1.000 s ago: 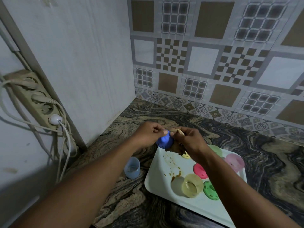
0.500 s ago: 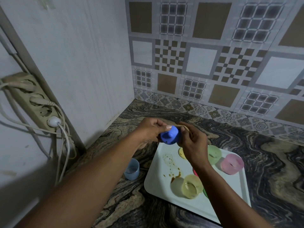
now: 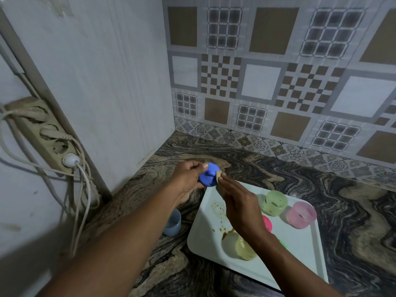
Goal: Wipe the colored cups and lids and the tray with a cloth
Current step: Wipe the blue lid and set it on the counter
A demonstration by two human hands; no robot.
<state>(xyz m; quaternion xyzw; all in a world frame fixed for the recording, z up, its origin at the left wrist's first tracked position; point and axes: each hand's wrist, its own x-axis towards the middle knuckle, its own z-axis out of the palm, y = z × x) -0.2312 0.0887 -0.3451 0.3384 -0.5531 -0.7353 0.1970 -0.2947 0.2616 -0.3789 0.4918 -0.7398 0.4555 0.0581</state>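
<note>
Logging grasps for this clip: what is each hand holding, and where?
Left hand pinches the blue lid by its rim; right hand pinches a beige cloth against it.

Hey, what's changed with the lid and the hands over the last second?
The lid has turned in the left hand, knob side now showing. The right hand has uncurled from over it and pinches the cloth against the lid's right edge. The left hand still grips the lid; the tray and the cups stayed put.
</note>
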